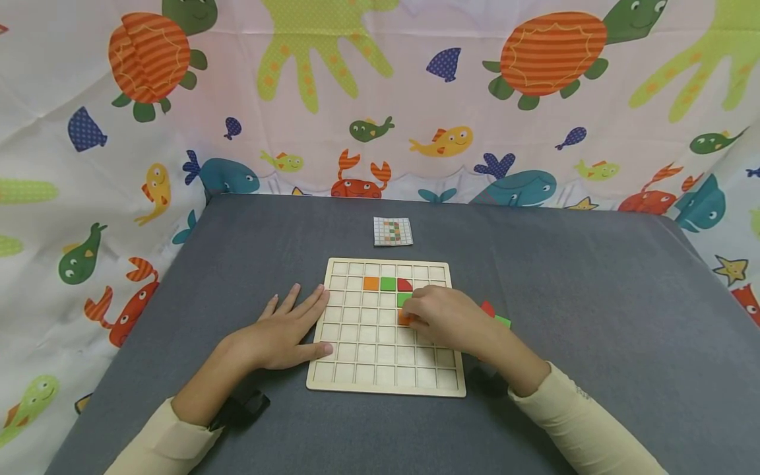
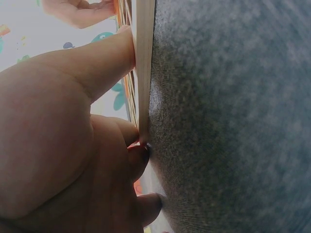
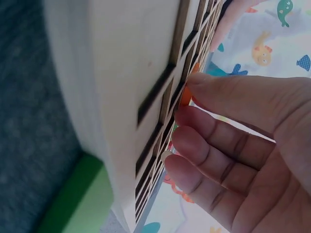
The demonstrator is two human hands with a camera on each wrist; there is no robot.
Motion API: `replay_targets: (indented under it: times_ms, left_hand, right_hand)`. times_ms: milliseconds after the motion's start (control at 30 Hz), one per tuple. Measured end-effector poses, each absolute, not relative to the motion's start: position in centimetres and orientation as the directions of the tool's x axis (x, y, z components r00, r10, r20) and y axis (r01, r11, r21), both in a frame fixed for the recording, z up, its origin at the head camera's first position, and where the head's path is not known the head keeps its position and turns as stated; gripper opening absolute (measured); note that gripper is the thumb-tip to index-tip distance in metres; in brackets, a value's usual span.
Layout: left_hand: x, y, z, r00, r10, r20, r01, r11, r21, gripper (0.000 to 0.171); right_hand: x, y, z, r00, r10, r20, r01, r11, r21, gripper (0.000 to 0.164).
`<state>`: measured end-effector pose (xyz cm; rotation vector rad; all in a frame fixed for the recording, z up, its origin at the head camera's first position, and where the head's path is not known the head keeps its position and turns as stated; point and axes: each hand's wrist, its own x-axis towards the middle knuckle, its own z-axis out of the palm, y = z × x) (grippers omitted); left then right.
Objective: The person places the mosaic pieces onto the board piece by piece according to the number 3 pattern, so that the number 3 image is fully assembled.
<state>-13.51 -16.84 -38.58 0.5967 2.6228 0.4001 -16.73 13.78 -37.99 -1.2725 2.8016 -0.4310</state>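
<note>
A wooden grid board (image 1: pixel 386 388) lies flat on the table. My left hand (image 1: pixel 282 336) rests at its left side, fingers spread and straight, with fingertips and thumb on the edge. Over the right half of the board my right hand (image 1: pixel 445 316) pinches an orange piece (image 1: pixel 404 318) at a cell, its thumb on the piece in the right wrist view. That piece is partly hidden by the fingers. In the upper row sit an orange square (image 1: pixel 371 284), a green square (image 1: pixel 388 284) and a red rounded piece (image 1: pixel 404 285). Below the red one is another green piece (image 1: pixel 404 299).
Behind the board lies a small card (image 1: pixel 392 231) printed with a coloured grid pattern. Right of the board, partly behind my right arm, are a red piece (image 1: pixel 487 308) and a green piece (image 1: pixel 503 321). A patterned curtain (image 1: pixel 404 99) hangs beyond the grey table (image 1: pixel 285 231).
</note>
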Motion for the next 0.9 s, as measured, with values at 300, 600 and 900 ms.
replay_targets:
  times_ms: [300, 600, 900]
  left_hand:
    - [-13.6, -16.9, -38.7, -0.821, 0.461, -0.336, 0.342, 0.87, 0.356, 0.097]
    - [-13.5, -16.9, -38.7, -0.818, 0.462, -0.343, 0.341, 0.869, 0.358, 0.096]
    - [-13.5, -17.0, -38.6, -0.821, 0.47, -0.325, 0.346, 0.862, 0.371, 0.096]
  right_hand:
    - [-16.9, 14.4, -37.2, -0.65, -0.758, 0.051, -0.738, 0.615, -0.277, 0.016]
    - [-18.4, 19.8, -34.3, -0.795, -0.525, -0.303, -0.486, 0.851, -0.198, 0.02]
    - [-18.8, 21.3, -34.5, -0.811, -0.388, -0.437, -0.375, 0.919, -0.121, 0.034]
